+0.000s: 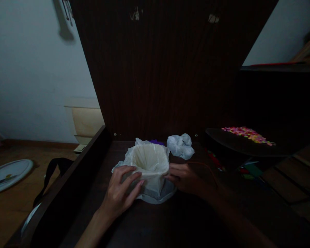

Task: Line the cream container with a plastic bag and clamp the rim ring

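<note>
A small box-shaped bin (pixel 155 186) stands on the dark wooden surface, lined with a thin whitish plastic bag (pixel 150 155). The bag is folded over the rim and flares out loosely around the base. My left hand (pixel 122 187) grips the bag at the front left of the rim, thumb on the front face and fingers over the edge. At the right front corner, my right hand (pixel 182 175) pinches the bag's edge, its fingertips partly hidden. Just behind, on the right, lies a crumpled, knotted white plastic bag (pixel 181 146).
A tall dark panel (pixel 160 75) closes off the back. On the right, a rounded shelf (pixel 229 141) carries a pile of small colourful pieces (pixel 249 134). A raised side board (pixel 69 179) runs along the left. Something purple (pixel 156 142) shows behind the bin.
</note>
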### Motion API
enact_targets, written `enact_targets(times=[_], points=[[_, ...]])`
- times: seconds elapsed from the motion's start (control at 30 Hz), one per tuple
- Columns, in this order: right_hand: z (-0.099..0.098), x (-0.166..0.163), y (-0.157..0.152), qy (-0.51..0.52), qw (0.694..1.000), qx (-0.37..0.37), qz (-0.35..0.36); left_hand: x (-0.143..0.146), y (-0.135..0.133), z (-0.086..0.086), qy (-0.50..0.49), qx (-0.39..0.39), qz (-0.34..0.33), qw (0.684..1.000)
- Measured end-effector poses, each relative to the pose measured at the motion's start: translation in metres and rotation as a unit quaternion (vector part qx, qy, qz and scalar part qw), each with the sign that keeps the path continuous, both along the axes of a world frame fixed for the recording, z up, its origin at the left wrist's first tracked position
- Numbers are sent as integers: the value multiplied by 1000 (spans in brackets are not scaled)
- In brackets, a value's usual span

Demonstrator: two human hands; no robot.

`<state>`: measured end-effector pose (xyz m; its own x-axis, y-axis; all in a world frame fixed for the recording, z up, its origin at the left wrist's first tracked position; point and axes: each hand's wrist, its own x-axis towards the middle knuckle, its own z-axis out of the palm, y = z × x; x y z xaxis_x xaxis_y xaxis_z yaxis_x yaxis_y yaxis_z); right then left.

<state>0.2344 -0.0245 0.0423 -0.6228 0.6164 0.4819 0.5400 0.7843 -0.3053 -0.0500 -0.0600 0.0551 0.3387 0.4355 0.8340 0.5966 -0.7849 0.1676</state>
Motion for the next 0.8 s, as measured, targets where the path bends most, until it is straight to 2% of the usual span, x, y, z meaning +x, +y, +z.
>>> enact_targets(times=[0.1, 0.17, 0.23, 0.3, 0.4, 0.47, 0.53, 0.6, 0.67, 0.7, 0.77, 0.8], points=[[-4, 6, 0, -82, 996, 28, -31, -4, 3, -3, -4, 5, -13, 1000], [7, 12, 0, -113, 993, 2, -42, -7, 3, -5, -5, 9, -24, 1000], [29, 15, 0, -108, 992, -34, -46, -8, 2, -6, -6, 8, -29, 1000], [55, 14, 1, -55, 997, -46, -38, -8, 2, -6, -12, 5, -27, 1000], [95, -2, 5, 13, 1000, -12, -26, -5, 2, -5, -29, -2, -30, 999], [114, -21, 12, -40, 999, 1, 16, -4, 2, -4, -43, -9, -40, 998], [125, -42, 22, -155, 986, -17, 65, -3, 3, -4, -50, -18, -49, 997], [126, -62, 35, -262, 956, -60, 114, -3, 5, -4, -53, -24, -53, 997], [117, -78, 50, -340, 926, -92, 138, -3, 7, -4, -53, -31, -57, 997], [109, -85, 57, -361, 915, -113, 140, -3, 8, -4, -54, -34, -59, 996], [88, -96, 70, -378, 894, -206, 123, -2, 10, -4, -55, -42, -63, 996], [76, -100, 76, -375, 893, -223, 113, -2, 11, -3, -57, -46, -64, 995]])
